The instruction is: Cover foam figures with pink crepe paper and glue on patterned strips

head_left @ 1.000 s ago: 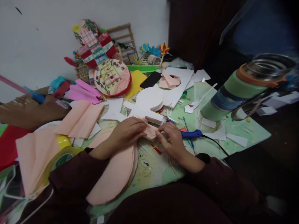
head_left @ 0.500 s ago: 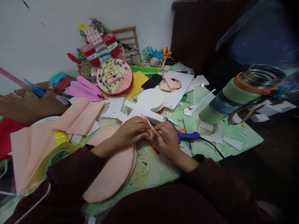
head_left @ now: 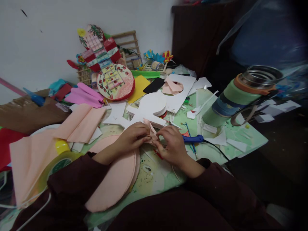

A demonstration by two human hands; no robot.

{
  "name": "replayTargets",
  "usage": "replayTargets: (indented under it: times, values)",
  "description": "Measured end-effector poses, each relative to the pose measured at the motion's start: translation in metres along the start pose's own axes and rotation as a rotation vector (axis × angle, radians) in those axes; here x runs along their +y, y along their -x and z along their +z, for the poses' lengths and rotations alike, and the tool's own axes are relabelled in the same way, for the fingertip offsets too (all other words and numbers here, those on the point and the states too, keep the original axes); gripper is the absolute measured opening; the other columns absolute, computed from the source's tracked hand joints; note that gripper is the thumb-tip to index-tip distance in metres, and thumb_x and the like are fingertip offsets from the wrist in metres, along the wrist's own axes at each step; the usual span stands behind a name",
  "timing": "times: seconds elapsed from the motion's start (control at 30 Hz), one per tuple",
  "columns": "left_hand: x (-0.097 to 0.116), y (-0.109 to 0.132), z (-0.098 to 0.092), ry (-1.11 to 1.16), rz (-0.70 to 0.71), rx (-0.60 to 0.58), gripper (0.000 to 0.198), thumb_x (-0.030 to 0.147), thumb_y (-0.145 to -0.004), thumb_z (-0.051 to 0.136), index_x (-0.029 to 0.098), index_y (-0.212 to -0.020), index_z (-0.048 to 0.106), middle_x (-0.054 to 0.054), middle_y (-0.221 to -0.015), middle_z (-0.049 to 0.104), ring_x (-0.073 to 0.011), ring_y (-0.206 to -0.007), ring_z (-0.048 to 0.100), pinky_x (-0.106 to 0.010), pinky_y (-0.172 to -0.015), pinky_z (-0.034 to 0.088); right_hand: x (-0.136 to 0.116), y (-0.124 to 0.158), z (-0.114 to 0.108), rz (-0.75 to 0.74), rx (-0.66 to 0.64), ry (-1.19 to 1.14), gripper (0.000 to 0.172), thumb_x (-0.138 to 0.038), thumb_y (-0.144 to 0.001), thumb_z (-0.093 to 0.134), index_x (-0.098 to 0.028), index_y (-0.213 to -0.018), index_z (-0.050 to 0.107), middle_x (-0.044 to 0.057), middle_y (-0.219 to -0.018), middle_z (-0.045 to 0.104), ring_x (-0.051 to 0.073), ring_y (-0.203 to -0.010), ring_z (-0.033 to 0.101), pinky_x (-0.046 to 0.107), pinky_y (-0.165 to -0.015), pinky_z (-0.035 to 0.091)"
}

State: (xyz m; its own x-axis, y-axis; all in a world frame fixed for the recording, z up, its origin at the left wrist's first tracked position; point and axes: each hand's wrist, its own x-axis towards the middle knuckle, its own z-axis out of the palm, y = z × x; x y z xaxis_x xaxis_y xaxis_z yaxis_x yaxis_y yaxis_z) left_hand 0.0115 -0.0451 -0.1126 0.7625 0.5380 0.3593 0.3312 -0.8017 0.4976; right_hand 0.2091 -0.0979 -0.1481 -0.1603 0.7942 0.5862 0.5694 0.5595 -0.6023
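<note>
A small folded piece of peach crepe paper [head_left: 151,130] is pinched between my two hands above the middle of the table. My left hand [head_left: 134,137] grips it from the left, its wrist over a large peach-covered disc [head_left: 113,183]. On the right side, the thumb and fingers of my right hand [head_left: 172,144] close on the paper's lower edge. A blue-handled tool with a black cord [head_left: 193,139] lies just beyond my right hand, partly hidden by it. White cut-out board shapes [head_left: 154,104] lie behind the hands.
A green flask [head_left: 231,99] stands open at the right. Larger peach paper sheets [head_left: 81,123] and a roll of clear tape [head_left: 60,162] lie left. A painted guitar-shaped craft [head_left: 115,81] leans at the back. A black phone [head_left: 155,85] rests on yellow paper.
My right fingers have shifted slightly along the peach paper, with the thumb lower. The whole view has moved a little; both hands still hold the paper.
</note>
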Motion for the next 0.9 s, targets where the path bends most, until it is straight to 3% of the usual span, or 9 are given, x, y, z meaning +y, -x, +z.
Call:
replayTargets:
  times: [0.1,0.2,0.27,0.4,0.5,0.73,0.9]
  values:
    - [0.001,0.003,-0.001,-0.095,-0.028,0.057,0.007,0.024,-0.090,0.059,0.017,-0.090,0.063,-0.006,-0.089,0.064,-0.0183,-0.090,0.058,-0.033,-0.080,0.049,-0.001,-0.001,0.003,-0.035,-0.040,0.041,0.006,-0.018,-0.083,0.058,-0.018,-0.077,0.061,0.007,-0.084,0.066,0.022,-0.085,0.054,0.036,-0.075,0.044]
    - [0.002,0.003,-0.001,-0.226,-0.024,0.160,0.027,0.028,-0.086,0.065,0.017,-0.110,0.060,-0.011,-0.108,0.065,-0.0221,-0.103,0.058,-0.039,-0.088,0.048,-0.001,-0.003,0.005,-0.065,-0.052,0.054,0.013,-0.013,-0.084,0.054,-0.018,-0.074,0.062,0.007,-0.081,0.067,0.022,-0.083,0.054,0.035,-0.073,0.042]
    - [0.001,0.002,-0.001,-0.256,0.028,0.148,0.033,0.030,-0.087,0.064,0.018,-0.116,0.059,-0.011,-0.116,0.065,-0.0224,-0.107,0.058,-0.041,-0.094,0.046,-0.002,-0.004,0.005,-0.077,-0.052,0.066,0.014,-0.011,-0.084,0.054,-0.017,-0.075,0.063,0.007,-0.082,0.067,0.022,-0.083,0.054,0.035,-0.073,0.042]
    - [-0.005,-0.001,0.003,-0.195,0.118,0.072,0.015,0.032,-0.088,0.064,0.020,-0.097,0.067,-0.003,-0.096,0.073,-0.0192,-0.100,0.062,-0.037,-0.091,0.045,-0.004,-0.004,0.005,-0.076,-0.049,0.069,0.016,-0.014,-0.087,0.051,-0.016,-0.078,0.064,0.007,-0.083,0.068,0.022,-0.083,0.054,0.036,-0.074,0.042]
    - [-0.010,-0.002,0.005,-0.135,0.117,0.071,0.013,0.030,-0.089,0.063,0.020,-0.093,0.069,-0.004,-0.088,0.073,-0.0192,-0.097,0.063,-0.037,-0.087,0.045,-0.006,-0.006,0.000,-0.074,-0.032,0.037,0.018,-0.018,-0.090,0.050,-0.016,-0.078,0.063,0.007,-0.082,0.067,0.021,-0.082,0.054,0.036,-0.075,0.044]
    - [-0.011,-0.005,0.003,-0.045,0.054,0.021,0.020,0.031,-0.094,0.053,0.019,-0.090,0.068,-0.006,-0.086,0.071,-0.0190,-0.091,0.063,-0.037,-0.083,0.044,0.008,-0.004,-0.043,-0.034,0.118,0.130,0.009,-0.020,-0.088,0.056,-0.017,-0.085,0.064,0.007,-0.086,0.067,0.022,-0.088,0.056,0.038,-0.081,0.046]
    - [-0.013,-0.004,0.004,-0.067,0.075,0.018,0.017,0.030,-0.095,0.052,0.021,-0.092,0.066,-0.005,-0.087,0.070,-0.0189,-0.093,0.062,-0.038,-0.086,0.041,0.037,0.022,-0.075,0.150,-0.077,0.395,0.023,-0.032,-0.084,0.063,-0.014,-0.098,0.065,0.012,-0.101,0.067,0.028,-0.099,0.054,0.044,-0.088,0.044]
